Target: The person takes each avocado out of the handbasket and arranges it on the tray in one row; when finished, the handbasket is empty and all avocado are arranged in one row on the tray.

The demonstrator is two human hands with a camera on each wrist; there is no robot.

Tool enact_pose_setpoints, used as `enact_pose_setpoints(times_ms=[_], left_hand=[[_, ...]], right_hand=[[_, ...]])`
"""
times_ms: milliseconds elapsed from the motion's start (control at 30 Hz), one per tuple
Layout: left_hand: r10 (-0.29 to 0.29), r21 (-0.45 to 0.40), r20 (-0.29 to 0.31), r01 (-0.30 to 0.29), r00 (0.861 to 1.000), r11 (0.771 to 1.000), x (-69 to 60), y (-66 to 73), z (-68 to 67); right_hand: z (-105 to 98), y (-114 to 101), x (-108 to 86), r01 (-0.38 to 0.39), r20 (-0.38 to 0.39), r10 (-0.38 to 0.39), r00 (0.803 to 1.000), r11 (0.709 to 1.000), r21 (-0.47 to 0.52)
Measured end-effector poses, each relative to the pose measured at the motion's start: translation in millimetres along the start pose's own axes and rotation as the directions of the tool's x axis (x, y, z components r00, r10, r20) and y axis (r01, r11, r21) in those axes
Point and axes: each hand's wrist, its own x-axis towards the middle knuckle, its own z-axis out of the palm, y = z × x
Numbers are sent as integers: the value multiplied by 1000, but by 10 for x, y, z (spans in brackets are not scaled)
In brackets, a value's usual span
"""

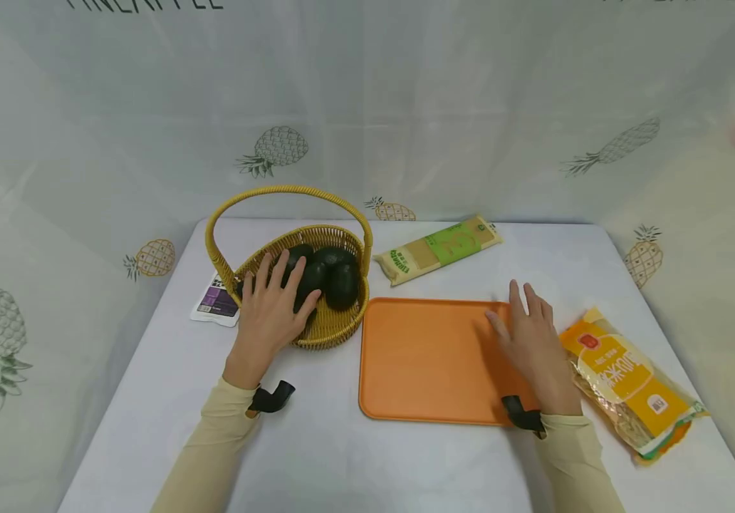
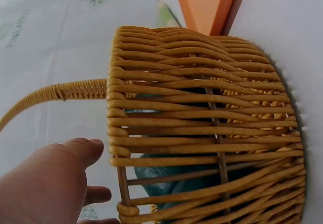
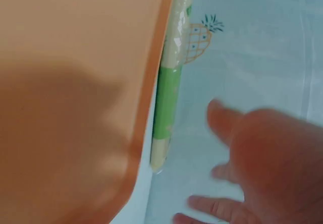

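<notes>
Several dark green avocados lie in a yellow wicker basket with a tall handle, at the left of the table. Over the basket's near left part is my left hand, its fingers spread above the avocados; whether they touch is hard to tell. In the left wrist view the thumb and fingers reach past the wicker rim. My right hand hovers over the right side of an orange tray, fingers apart and holding nothing. The right wrist view shows that hand blurred, beyond the tray's edge.
A green and beige packet lies behind the tray. To the right rests a yellow bag of grain. A purple and white pouch sits partly behind the basket's left side. A pineapple-print curtain hangs behind the white table.
</notes>
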Motion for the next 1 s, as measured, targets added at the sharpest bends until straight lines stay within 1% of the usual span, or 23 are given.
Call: enact_pose_setpoints(times_ms=[100,200,267,300,367,500,700,900,1000], left_hand=[[6,-3,-5,-6,1000,1000,-7,-11,-8],[14,-8,-17,-14,1000,1000,-16,-23,-9],[22,-8,-23,-22,999,1000,-18,-32,-5],[24,-8,-24,-24,999,1000,-20,-32,-6],[26,-10,-18,-26,1000,1000,-28,-34,-7],[31,-12,-4,-31,1000,999,-53,-35,-7],[47,-10,-22,-48,999,999,-88,-47,8],[43,-15,20,-43,999,999,-79,-38,-36],[49,-26,23,-48,999,998,-72,-42,-48]], right_hand=[[21,38,-17,-8,-109,6,994,1000,-15],[58,85,-19,20,-225,-25,974,999,-28],[72,117,-18,36,-267,-44,963,999,-35],[79,134,-16,44,-274,-50,960,999,-31],[86,165,-19,49,-267,-54,962,998,-27],[91,200,-27,38,-219,-40,975,999,-16],[47,209,-46,12,-155,-15,988,1000,-19],[3,217,-35,-7,-98,7,995,1000,2],[-12,222,-35,-27,-72,28,997,1000,10]])
